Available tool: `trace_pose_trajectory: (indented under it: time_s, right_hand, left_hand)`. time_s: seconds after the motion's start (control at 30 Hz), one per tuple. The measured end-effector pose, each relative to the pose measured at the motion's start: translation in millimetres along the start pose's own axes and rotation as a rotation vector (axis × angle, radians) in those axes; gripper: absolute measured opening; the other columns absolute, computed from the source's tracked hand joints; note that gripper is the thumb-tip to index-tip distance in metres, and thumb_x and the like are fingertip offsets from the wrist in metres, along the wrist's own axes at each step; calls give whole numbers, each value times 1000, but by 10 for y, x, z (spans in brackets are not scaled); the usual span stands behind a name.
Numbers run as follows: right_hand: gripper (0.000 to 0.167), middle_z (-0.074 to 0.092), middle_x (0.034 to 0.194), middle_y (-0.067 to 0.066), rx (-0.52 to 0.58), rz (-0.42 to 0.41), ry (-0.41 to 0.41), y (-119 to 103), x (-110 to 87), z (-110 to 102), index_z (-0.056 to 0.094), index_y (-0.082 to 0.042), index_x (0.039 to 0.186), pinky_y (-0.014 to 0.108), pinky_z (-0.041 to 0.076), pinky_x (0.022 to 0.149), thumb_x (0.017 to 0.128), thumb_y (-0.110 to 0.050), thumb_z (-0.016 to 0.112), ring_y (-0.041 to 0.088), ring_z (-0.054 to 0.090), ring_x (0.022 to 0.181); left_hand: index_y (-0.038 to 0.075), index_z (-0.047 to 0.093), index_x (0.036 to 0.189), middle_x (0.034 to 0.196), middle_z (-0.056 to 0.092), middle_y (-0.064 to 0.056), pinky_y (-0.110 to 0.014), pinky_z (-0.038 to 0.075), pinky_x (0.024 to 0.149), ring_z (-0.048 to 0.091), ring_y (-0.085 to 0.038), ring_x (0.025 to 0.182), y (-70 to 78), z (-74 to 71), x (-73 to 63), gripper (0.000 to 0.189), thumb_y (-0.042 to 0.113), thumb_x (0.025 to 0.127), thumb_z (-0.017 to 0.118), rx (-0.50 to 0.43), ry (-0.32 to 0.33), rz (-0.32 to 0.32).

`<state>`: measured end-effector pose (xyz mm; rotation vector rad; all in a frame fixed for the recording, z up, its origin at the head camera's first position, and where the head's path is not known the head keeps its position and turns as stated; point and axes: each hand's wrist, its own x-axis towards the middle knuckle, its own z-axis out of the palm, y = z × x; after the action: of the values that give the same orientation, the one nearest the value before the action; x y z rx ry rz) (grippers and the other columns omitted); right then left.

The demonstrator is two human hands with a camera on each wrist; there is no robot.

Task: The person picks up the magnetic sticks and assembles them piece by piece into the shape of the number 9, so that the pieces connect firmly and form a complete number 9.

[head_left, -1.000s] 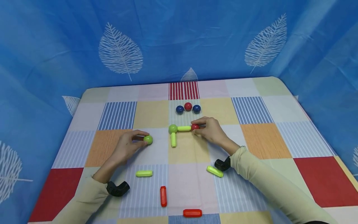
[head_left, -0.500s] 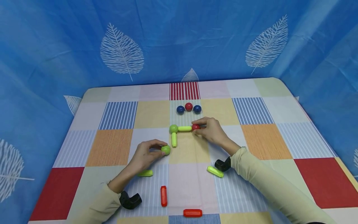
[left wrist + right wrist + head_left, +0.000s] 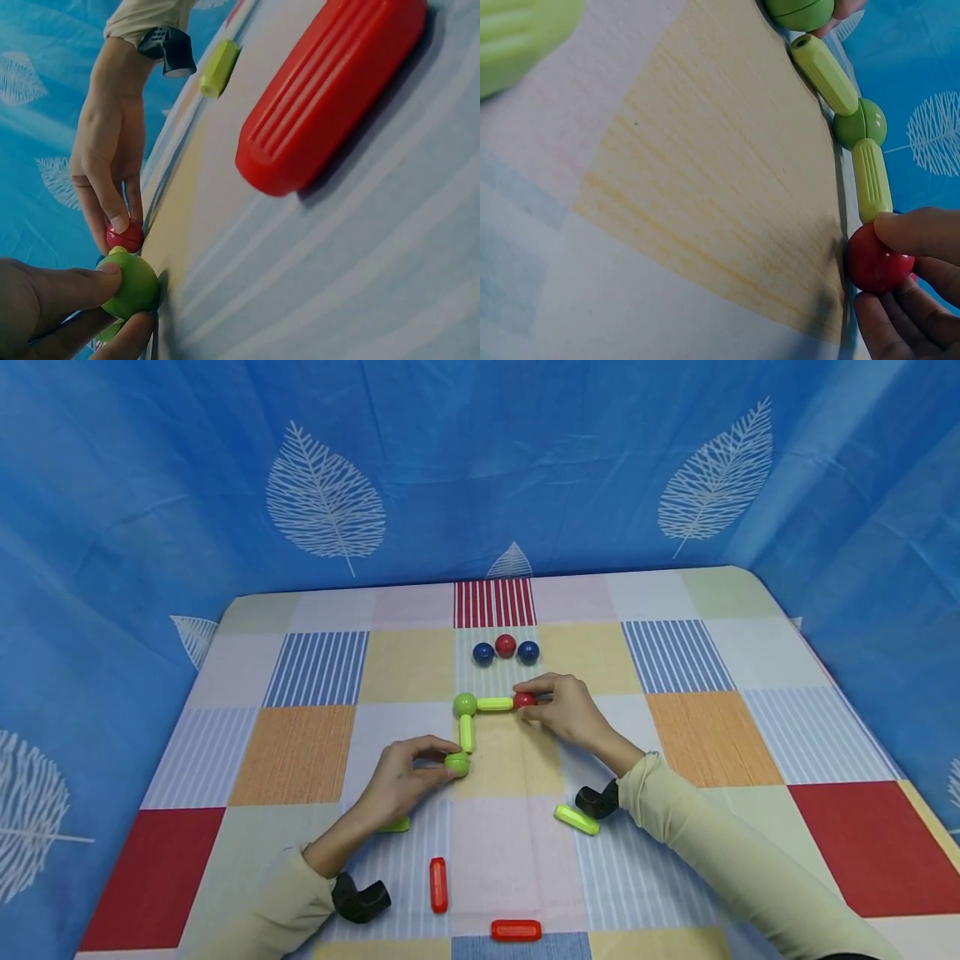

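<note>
My left hand [image 3: 405, 781] pinches a green ball [image 3: 457, 765] between thumb and fingers. That ball is right by the near end of a yellow-green rod [image 3: 467, 733]; the right wrist view shows the hole in the rod's end [image 3: 804, 43] facing the ball, and I cannot tell if they touch. The rod's far end meets a second green ball [image 3: 465, 704], forming a corner. From there another yellow-green rod [image 3: 495, 703] runs right to a red ball [image 3: 522, 700]. My right hand [image 3: 566, 714] holds this red ball with thumb and fingers on the tabletop.
Behind the joined pieces sit two blue balls [image 3: 483, 653] and a red ball [image 3: 506, 645]. Nearer me lie two red rods [image 3: 438, 885], a yellow-green rod [image 3: 577, 820] by the right wrist, and another [image 3: 396, 825] partly hidden by the left hand. Blue curtain surrounds the patchwork-covered table [image 3: 645, 893].
My left hand has carried its green ball rightward and nearer to me, over to the near end of the upright-lying rod. The right hand has stayed on the red ball.
</note>
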<state>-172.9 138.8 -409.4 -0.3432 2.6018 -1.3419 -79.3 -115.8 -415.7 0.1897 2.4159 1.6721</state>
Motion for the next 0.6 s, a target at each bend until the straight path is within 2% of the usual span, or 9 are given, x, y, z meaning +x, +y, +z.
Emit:
trace_pose_trajectory:
  time_s: [0.37,0.47,0.6]
  right_hand:
    - [35,65,120,12,-31,6,-23,-20,16,-12,71,-4,118,38,53,88,83,-5,76,25,65,103]
    - [39,65,123,13,-62,-22,-30,-44,10,-43,69,-4,121,40,53,90,83,-6,76,27,65,106]
    - [42,64,126,15,-116,-97,1,-111,-1,-63,67,-3,124,44,52,92,83,-7,76,32,63,109]
  left_hand:
    - [6,74,106,103,70,-9,-28,57,77,69,-23,95,18,29,11,29,-7,80,75,21,11,-17]
    - [5,73,107,104,70,-10,-29,57,78,69,-24,94,19,28,9,29,-7,80,75,14,3,-19]
    - [6,73,107,104,70,-10,-29,57,77,69,-23,94,23,32,12,29,-7,81,75,14,1,-28]
